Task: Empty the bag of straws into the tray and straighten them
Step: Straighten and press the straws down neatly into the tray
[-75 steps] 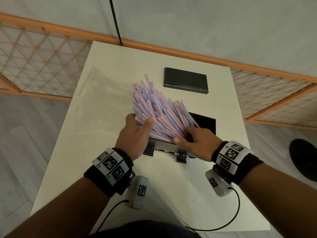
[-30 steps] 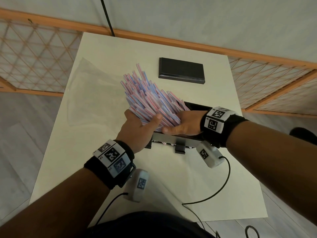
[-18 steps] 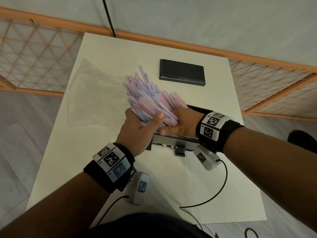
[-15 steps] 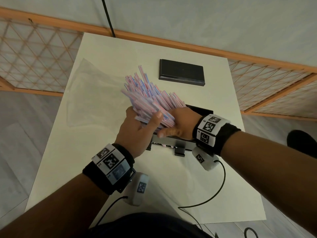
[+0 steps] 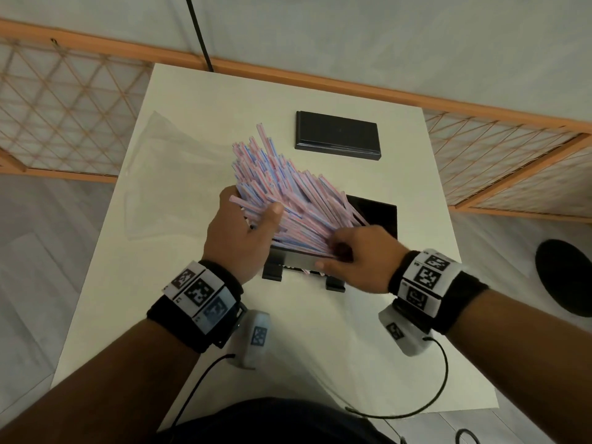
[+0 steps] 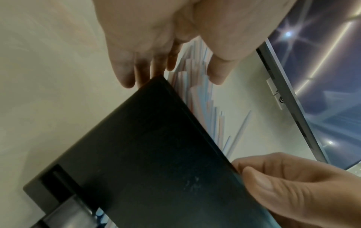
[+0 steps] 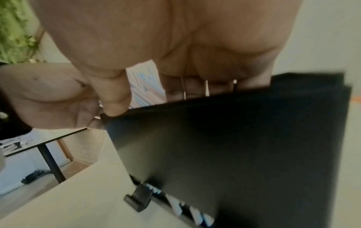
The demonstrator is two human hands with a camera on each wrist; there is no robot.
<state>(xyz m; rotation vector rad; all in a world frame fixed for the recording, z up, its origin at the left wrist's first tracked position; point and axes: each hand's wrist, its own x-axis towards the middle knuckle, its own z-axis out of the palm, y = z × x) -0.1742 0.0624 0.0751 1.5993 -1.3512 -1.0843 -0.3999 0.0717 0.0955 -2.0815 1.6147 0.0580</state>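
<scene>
One heap of straws [image 5: 288,200] beyond counting, one tray [image 5: 378,213], one lid [image 5: 338,134], one bag [image 5: 169,174], two hands

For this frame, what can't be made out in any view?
- Tray floor: hidden by the straws and both hands, head view.
- Right hand fingertips: buried among the straws, head view; behind the tray wall, right wrist view.
- Lower straw ends: behind the tray wall, both wrist views.
- Bag: clear plastic, edges faint; whether straws remain inside is unclear.
</scene>
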